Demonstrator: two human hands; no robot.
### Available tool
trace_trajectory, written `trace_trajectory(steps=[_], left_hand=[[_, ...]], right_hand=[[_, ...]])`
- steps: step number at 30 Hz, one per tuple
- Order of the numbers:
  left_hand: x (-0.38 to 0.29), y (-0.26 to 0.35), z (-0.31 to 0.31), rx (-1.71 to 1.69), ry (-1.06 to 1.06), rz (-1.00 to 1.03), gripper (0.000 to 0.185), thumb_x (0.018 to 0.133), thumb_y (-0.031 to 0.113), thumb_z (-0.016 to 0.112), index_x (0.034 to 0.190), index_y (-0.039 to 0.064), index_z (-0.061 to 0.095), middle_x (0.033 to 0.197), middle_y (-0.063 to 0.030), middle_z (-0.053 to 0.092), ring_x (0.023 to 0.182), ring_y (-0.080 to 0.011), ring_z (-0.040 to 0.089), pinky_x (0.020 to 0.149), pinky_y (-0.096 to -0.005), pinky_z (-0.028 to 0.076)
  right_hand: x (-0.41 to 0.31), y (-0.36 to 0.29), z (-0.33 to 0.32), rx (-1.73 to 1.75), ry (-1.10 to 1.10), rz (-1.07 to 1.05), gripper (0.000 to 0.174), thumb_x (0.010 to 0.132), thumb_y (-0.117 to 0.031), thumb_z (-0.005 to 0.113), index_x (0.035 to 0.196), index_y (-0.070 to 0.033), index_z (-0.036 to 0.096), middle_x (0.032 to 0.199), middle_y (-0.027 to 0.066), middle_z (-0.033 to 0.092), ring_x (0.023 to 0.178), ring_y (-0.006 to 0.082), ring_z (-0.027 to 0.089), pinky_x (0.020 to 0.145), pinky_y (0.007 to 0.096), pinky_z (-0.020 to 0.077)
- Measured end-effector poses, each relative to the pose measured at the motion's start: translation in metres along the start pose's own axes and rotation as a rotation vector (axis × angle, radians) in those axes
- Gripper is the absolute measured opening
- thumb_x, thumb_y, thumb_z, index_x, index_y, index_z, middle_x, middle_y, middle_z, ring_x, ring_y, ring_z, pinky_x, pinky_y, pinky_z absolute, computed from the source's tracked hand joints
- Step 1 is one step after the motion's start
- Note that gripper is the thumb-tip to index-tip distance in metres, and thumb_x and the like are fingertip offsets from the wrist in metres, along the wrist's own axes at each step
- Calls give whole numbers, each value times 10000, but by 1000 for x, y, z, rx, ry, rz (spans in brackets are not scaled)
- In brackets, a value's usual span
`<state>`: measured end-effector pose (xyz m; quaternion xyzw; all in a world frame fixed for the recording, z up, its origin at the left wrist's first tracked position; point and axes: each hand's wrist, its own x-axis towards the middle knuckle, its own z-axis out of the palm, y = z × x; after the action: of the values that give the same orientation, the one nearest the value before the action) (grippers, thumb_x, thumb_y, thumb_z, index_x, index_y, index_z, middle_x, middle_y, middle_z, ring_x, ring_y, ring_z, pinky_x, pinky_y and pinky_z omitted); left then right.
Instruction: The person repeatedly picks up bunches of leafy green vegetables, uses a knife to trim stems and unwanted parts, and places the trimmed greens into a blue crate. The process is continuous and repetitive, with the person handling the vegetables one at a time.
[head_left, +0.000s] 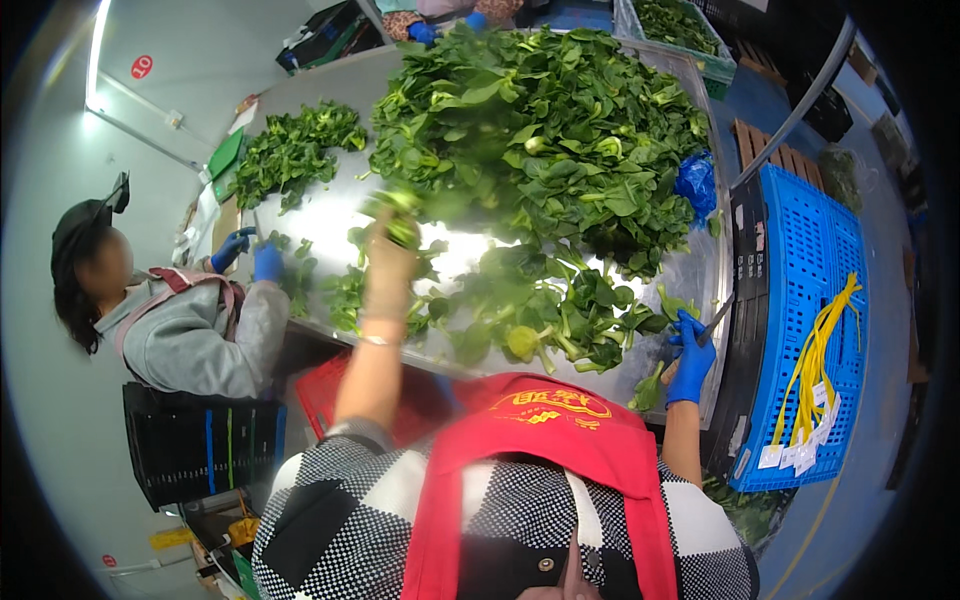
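Note:
My left hand (390, 251), blurred, is closed on a leafy green bunch (405, 202) over the metal table (337, 176). At the table's right edge, my right hand (690, 360) in a blue glove grips a knife (721, 316); a green leaf (679, 304) lies against its fingers. Loose leafy greens (600, 307) with pale stems are spread between my hands. Beyond them rises a large heap of leafy greens (570, 142). A single stemmed leaf (646, 390) lies just left of my right wrist.
At the left, a co-worker (187, 322) in blue gloves holds a knife near a smaller heap (292, 150). Another person's gloved hands (450, 28) are at the far edge. Blue crates (806, 225) with yellow tagged ties (814, 375) stand right; a red crate (322, 390) is below the table edge.

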<state>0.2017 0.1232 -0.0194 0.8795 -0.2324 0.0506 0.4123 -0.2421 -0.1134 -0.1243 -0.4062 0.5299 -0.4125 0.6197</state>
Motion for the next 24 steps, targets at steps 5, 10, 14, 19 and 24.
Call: trace_trajectory(steps=[5, 10, 14, 19, 24], left_hand=[[207, -195, -155, -366, -53, 5, 609, 931, 195, 780, 1462, 55, 515, 1429, -190, 590, 1224, -362, 622, 1059, -474, 503], [199, -123, -93, -771, 305, -231, 628, 953, 295, 771, 1474, 52, 518, 1327, -147, 656, 1215, -278, 638, 1090, -525, 467], [59, 19, -16, -768, -94, -178, 440, 990, 292, 700, 1341, 34, 636, 1231, -124, 713, 1165, -219, 667, 1043, -377, 539], [-44, 73, 59, -740, -438, -250, 433, 1055, 352, 618, 1341, 27, 640, 1232, -140, 726, 1089, -196, 704, 1013, -334, 559], [-85, 86, 76, -861, -590, -275, 382, 1068, 239, 599, 1336, -31, 632, 1193, -146, 730, 1029, -194, 694, 951, -314, 545]], right_hand=[[22, 19, 18, 7, -136, -38, 224, 936, -61, 729, 1156, -32, 761, 964, 45, 733, 718, 95, 619, 610, 236, 508], [39, 14, 29, -13, -84, -155, 235, 943, -51, 702, 1170, -19, 757, 972, 55, 738, 702, 98, 635, 641, 249, 547], [85, 5, 53, -174, 1, -318, 244, 922, -75, 715, 1159, -44, 764, 987, 50, 752, 812, 131, 679, 721, 285, 550], [138, 3, 98, -824, 52, -233, 362, 800, -310, 821, 1104, -118, 781, 966, 156, 757, 900, 346, 735, 787, 452, 552], [147, 19, 96, -874, 150, -340, 341, 795, -333, 822, 1047, -107, 780, 933, 162, 760, 857, 358, 727, 751, 448, 549]])
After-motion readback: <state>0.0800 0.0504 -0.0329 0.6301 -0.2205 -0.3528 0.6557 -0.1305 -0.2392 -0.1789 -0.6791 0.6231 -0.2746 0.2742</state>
